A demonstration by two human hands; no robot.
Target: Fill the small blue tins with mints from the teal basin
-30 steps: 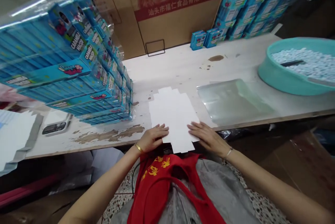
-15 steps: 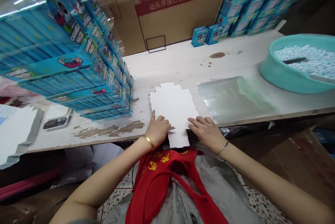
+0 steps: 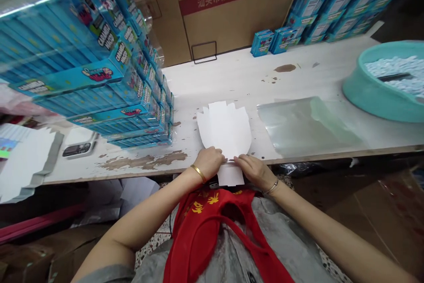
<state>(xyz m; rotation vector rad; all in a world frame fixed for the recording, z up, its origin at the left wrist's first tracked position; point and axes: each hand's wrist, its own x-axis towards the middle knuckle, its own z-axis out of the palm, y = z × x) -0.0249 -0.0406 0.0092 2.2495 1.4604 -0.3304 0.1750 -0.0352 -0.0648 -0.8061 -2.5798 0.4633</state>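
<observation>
Left hand (image 3: pixel 209 164), gold bangle at wrist, and right hand (image 3: pixel 252 171), thin bracelet, close together, fingers pressed down, gripping bowed white die-cut carton blank (image 3: pixel 225 126); blank on near edge of white-topped workbench (image 3: pixel 238 75), end overhanging. Clear plastic sheet (image 3: pixel 306 126) just right; shrink-wrapped stack of blue boxes (image 3: pixel 99 71) left; teal basin (image 3: pixel 384 93) far right.

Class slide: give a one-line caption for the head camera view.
Left hand and right hand bend a white die-cut card blank at the workbench edge.
</observation>
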